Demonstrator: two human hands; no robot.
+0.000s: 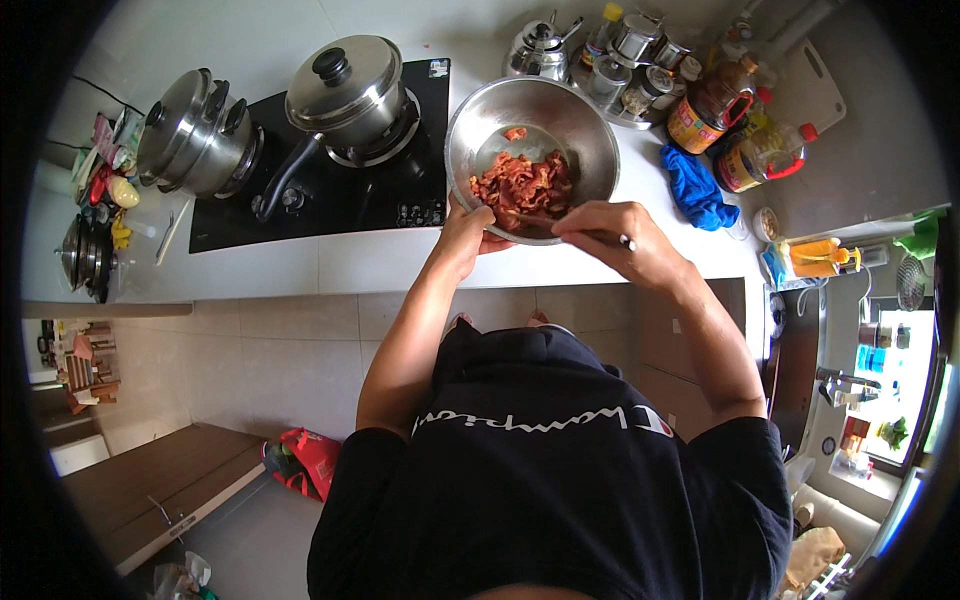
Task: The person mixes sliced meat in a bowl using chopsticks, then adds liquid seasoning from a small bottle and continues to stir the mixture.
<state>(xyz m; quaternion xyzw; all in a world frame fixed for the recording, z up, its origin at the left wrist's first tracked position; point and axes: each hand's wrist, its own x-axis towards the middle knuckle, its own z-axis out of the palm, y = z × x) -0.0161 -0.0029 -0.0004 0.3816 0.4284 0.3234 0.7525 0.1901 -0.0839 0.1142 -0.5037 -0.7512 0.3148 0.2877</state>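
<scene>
A wide stainless steel bowl (pixel 585 112) stands at the counter's front edge, right of the cooktop. Reddish, wet-looking pieces of meat (pixel 529 184) lie heaped in its near half, with one small piece apart from the rest. My left hand (pixel 466 234) grips the near left rim, thumb on top and fingers beneath. In my right hand (pixel 619 236) is a thin-handled utensil (pixel 536 220) that reaches over the near rim into the meat. Its working end is hidden among the pieces, so I cannot tell its kind.
A lidded steel saucepan (pixel 352 97) sits on the black cooktop (pixel 397 187), its handle towards me. Stacked steel pots (pixel 199 139) stand further left. Behind the bowl are a kettle (pixel 536 56) and seasoning jars (pixel 607 79). Large bottles (pixel 701 112) and a blue cloth (pixel 697 191) lie to the right.
</scene>
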